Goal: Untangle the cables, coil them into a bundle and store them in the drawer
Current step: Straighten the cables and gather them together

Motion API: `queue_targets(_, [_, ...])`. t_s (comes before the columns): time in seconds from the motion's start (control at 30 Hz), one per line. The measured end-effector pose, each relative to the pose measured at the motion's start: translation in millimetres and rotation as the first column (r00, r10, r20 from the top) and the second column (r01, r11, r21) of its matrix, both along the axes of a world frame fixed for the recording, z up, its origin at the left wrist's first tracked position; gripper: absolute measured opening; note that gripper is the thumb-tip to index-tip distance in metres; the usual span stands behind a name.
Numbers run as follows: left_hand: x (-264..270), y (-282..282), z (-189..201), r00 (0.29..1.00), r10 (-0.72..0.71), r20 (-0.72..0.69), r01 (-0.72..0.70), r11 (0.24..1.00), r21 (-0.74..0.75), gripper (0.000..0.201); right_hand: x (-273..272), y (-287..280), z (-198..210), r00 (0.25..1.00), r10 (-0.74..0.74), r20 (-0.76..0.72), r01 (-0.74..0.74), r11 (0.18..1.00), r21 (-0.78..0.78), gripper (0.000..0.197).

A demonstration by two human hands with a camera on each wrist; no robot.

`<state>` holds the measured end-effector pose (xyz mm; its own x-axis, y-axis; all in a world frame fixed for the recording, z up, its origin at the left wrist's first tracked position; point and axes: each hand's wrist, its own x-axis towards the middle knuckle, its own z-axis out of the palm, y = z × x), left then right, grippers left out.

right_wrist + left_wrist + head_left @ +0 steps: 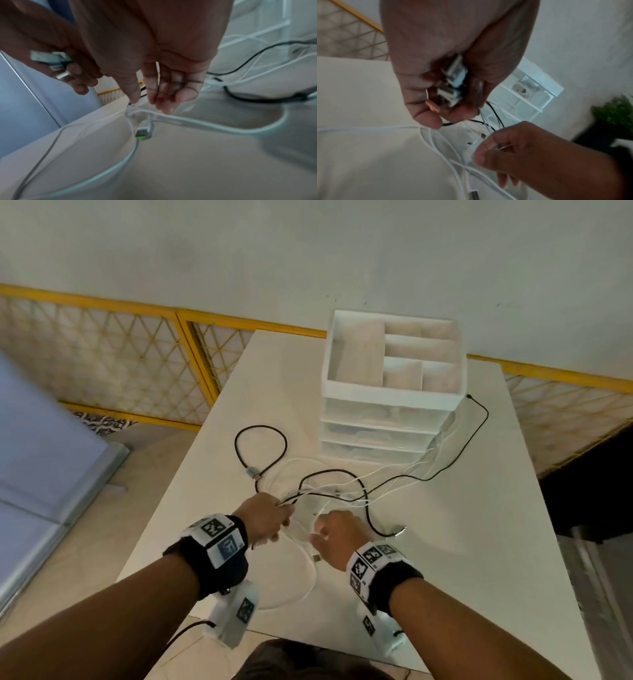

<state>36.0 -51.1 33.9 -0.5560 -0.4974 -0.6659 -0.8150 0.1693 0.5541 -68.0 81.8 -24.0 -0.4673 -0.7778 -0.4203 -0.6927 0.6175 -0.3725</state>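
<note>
Cables in a tangle, both hands in the middle of it

Cables [329, 491], white and black, lie knotted together on the near half of the white table [462, 542]. One black cable [478, 436] runs off to the far right, past the corner of the drawer unit [390, 405], and another black loop [260, 446] curls to the left of it. A bunch of thin white strands trails toward the right foot of the unit.

The left hand [267, 518] is curled round a cluster of plugs [453, 83], white bodies with metal ends, and the cords hang out from under its fingers [428, 119]. The right hand [337, 537] sits just beside it, to the right. Its thumb and forefinger pinch a white cord [197, 123] where several strands cross, while the other fingers [171, 94] hang loosely straight. Below that pinch a plug with a green insert [143, 134] rests on the tabletop.

The drawer unit stands at the far edge of the table, clear drawers shut, with an open divided tray on top. Behind the table runs a yellow-framed mesh fence [137, 344], and a potted green plant [614, 112] shows off to the right in the left wrist view.
</note>
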Motion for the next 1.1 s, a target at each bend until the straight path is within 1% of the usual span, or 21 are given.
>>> queue_targets(0.07, [5.7, 7.4, -5.1, 0.999, 0.05, -0.023, -0.048, 0.995, 0.086, 0.031, 10.4, -13.4, -7.3, 0.998, 0.007, -0.062, -0.003, 0.998, 0.063, 0.032])
queue_targets(0.1, [8.3, 9.0, -8.7, 0.997, 0.08, -0.022, -0.077, 0.992, 0.1, 0.03, 13.3, -17.8, -10.3, 0.997, 0.0, -0.071, 0.006, 0.996, 0.087, 0.033])
queue_targets(0.17, [14.7, 7.8, -18.0, 0.994, 0.106, 0.005, -0.106, 0.994, 0.021, 0.023, 14.7, -22.5, -12.5, 0.997, -0.026, -0.075, 0.035, 0.992, 0.122, 0.032])
queue_targets(0.23, [22.7, 5.0, -22.9, 0.991, 0.136, 0.02, -0.134, 0.988, -0.08, 0.023, 10.7, -22.5, -10.2, 0.995, -0.031, -0.091, 0.044, 0.989, 0.141, 0.029])
queue_targets(0.33, [30.9, -1.1, -25.2, 0.982, 0.186, 0.028, -0.178, 0.969, -0.173, 0.024, -0.9, -10.6, 1.5, 0.994, -0.069, -0.08, 0.077, 0.992, 0.105, 0.025])
queue_targets(0.4, [32.4, -6.1, -24.9, 0.974, 0.228, 0.001, -0.224, 0.954, -0.197, 0.026, -11.8, -0.2, 12.5, 0.992, -0.126, -0.019, 0.126, 0.992, 0.016, 0.011])
queue_targets(0.43, [30.9, -8.9, -23.7, 0.967, 0.251, -0.036, -0.254, 0.952, -0.171, 0.026, -18.8, 3.7, 17.4, 0.987, -0.158, 0.028, 0.16, 0.986, -0.052, 0.004])
queue_targets(0.47, [28.6, -11.3, -22.6, 0.959, 0.267, -0.096, -0.277, 0.953, -0.121, 0.026, -26.0, 8.0, 23.5, 0.981, -0.174, 0.084, 0.184, 0.973, -0.141, 0.002])
queue_targets(0.5, [25.3, -12.5, -19.0, 0.951, 0.269, -0.152, -0.281, 0.958, -0.063, 0.024, -34.0, 11.7, 31.0, 0.977, -0.17, 0.129, 0.196, 0.952, -0.234, 0.006])
queue_targets(0.57, [16.2, -12.8, -10.2, 0.953, 0.2, -0.227, -0.207, 0.978, -0.004, 0.02, -46.9, 17.0, 53.6, 0.964, -0.144, 0.222, 0.217, 0.908, -0.357, 0.008])
queue_targets(0.67, [0.2, -9.2, 1.3, 0.965, 0.007, -0.26, -0.008, 1.0, -0.004, 0.023, -62.1, 21.3, 87.6, 0.917, -0.152, 0.37, 0.326, 0.82, -0.471, 0.009])
queue_targets(0.7, [-4.5, -7.6, 3.4, 0.962, -0.025, -0.273, 0.03, 0.999, 0.014, 0.025, -67.0, 23.1, 94.1, 0.908, -0.168, 0.384, 0.356, 0.792, -0.495, 0.009])
queue_targets(0.77, [-13.5, -5.2, 9.0, 0.951, -0.019, -0.309, 0.041, 0.997, 0.065, 0.031, -78.7, 28.6, 101.0, 0.91, -0.224, 0.349, 0.386, 0.765, -0.516, 0.01])
queue_targets(0.8, [-17.8, -4.6, 14.5, 0.943, 0.0, -0.332, 0.031, 0.996, 0.087, 0.031, -84.8, 32.7, 103.2, 0.919, -0.272, 0.285, 0.385, 0.773, -0.504, 0.01])
queue_targets(0.83, [-22.3, -4.7, 20.1, 0.931, 0.038, -0.363, 0.005, 0.993, 0.115, 0.029, -90.2, 37.4, 104.1, 0.928, -0.322, 0.186, 0.372, 0.796, -0.478, 0.016])
queue_targets(0.87, [-27.0, -5.6, 26.4, 0.913, 0.099, -0.395, -0.038, 0.987, 0.159, 0.026, -94.6, 42.4, 103.6, 0.926, -0.367, 0.089, 0.367, 0.819, -0.442, 0.027])
queue_targets(0.9, [-32.2, -6.9, 32.9, 0.888, 0.173, -0.427, -0.082, 0.971, 0.224, 0.023, -97.2, 46.8, 102.9, 0.914, -0.405, 0.032, 0.381, 0.826, -0.416, 0.037])
queue_targets(0.97, [-42.9, -6.4, 50.1, 0.836, 0.302, -0.458, -0.123, 0.916, 0.381, 0.019, -95.8, 50.9, 102.9, 0.897, -0.442, 0.016, 0.408, 0.812, -0.417, 0.047])
queue_targets(1.03, [-53.9, -1.7, 66.1, 0.797, 0.39, -0.461, -0.133, 0.858, 0.496, 0.015, -88.2, 49.6, 103.7, 0.915, -0.404, -0.001, 0.359, 0.814, -0.456, 0.044])
queue_targets(1.07, [-59.1, 1.1, 73.3, 0.773, 0.429, -0.467, -0.138, 0.833, 0.536, 0.014, -83.3, 48.6, 103.0, 0.936, -0.349, -0.037, 0.297, 0.843, -0.448, 0.043])
queue_targets(1.1, [-64.0, 2.9, 79.4, 0.744, 0.466, -0.479, -0.142, 0.811, 0.567, 0.013, -77.8, 47.7, 101.9, 0.959, -0.269, -0.092, 0.211, 0.891, -0.403, 0.052])
